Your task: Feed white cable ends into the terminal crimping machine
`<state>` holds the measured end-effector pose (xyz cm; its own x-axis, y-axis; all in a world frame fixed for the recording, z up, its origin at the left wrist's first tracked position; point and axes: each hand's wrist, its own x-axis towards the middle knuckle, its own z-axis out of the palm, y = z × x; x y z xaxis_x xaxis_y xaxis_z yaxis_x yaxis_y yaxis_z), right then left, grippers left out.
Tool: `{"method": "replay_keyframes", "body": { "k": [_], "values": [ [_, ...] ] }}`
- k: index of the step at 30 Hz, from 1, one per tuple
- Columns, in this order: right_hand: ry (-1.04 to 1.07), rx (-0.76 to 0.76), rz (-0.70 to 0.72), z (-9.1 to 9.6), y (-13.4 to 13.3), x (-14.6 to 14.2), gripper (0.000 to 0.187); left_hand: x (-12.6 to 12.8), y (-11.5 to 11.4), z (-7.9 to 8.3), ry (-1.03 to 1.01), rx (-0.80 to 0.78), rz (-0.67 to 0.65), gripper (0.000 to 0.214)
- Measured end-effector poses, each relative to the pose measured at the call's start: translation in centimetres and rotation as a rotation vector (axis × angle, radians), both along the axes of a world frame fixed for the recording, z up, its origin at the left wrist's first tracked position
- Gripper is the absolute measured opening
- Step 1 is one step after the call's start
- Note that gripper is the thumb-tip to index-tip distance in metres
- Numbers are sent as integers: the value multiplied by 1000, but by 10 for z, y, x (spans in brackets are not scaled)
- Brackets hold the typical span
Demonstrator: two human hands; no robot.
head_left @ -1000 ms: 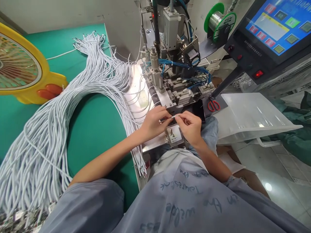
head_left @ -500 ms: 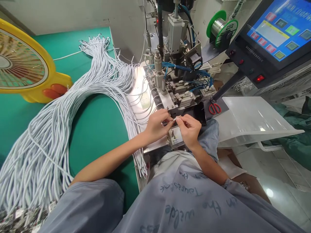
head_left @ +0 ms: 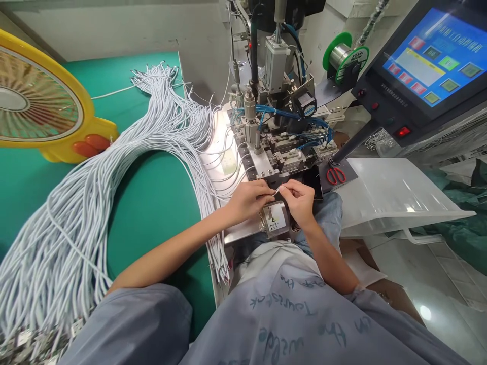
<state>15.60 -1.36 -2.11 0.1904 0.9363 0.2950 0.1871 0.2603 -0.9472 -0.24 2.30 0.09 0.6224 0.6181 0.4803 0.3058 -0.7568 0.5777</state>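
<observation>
White wire (head_left: 278, 190) tilted steeper, more screen (head_left: 433, 58) showing

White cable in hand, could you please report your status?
Left hand, right hand: both pinching white cable. Machine just ahead. No obstruction seen between hands.

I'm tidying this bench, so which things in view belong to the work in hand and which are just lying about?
Likely in use:
thin white cable, pinched by left hand and right hand
white cable bundle
machine before the hands
control screen

Probably just about:
red-handled scissors
yellow fan
</observation>
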Motion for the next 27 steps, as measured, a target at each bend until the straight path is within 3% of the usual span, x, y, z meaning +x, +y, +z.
{"method": "replay_keyframes", "body": {
  "k": [2, 7, 10, 21, 27],
  "values": [
    [8, -65, 12, -9, 2, 3, 19, 0, 2, -3, 90, -66, -16, 13],
    [38, -315, 75, -34, 8, 20, 19, 2, 5, -15, 503, -13, 55, 25],
    [80, -407, 115, -43, 10, 24, 21, 5, 4, -18, 642, -38, 39, 28],
    [78, -425, 148, -49, 22, 16, 18, 4, 2, -21, 626, -52, 73, 36],
    [81, -467, 172, -47, 25, 18, 15, 3, 1, -16, 719, 101, -23, 30]
  ]
}}
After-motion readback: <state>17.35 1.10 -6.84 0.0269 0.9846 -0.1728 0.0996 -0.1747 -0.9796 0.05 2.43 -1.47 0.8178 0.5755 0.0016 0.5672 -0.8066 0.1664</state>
